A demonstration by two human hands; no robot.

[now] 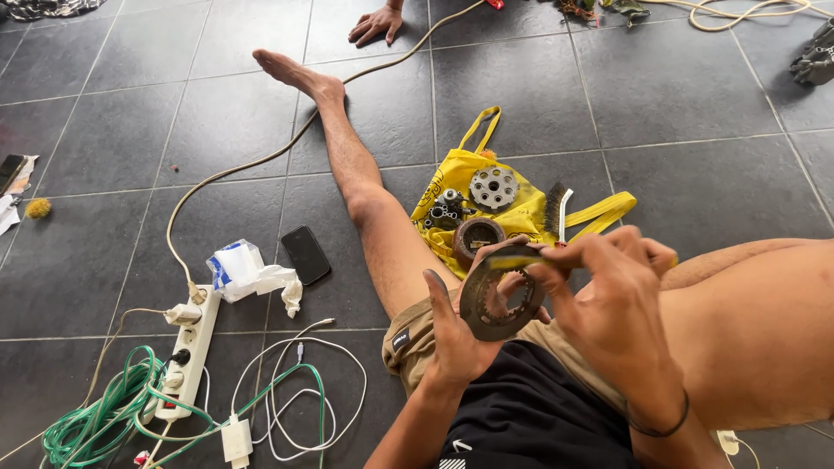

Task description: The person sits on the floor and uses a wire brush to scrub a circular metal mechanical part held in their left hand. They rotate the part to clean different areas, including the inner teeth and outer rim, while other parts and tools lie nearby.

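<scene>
Left grip (pixel 456 326) pinches a toothed metal ring (pixel 499 300) at its lower edge, held over the lap. Right grip (pixel 608 295) is closed on a thin tool (pixel 512 258), probably a brush, at the ring's top. Behind: yellow bag (pixel 521 208) with metal parts on the tiled floor (pixel 695 104).

Dull, rusty metal ring plate (pixel 499 300); yellow woven cloth bag (pixel 521 208); matt dark floor tiles (pixel 695 104); glossy black phone (pixel 305 254)
</scene>
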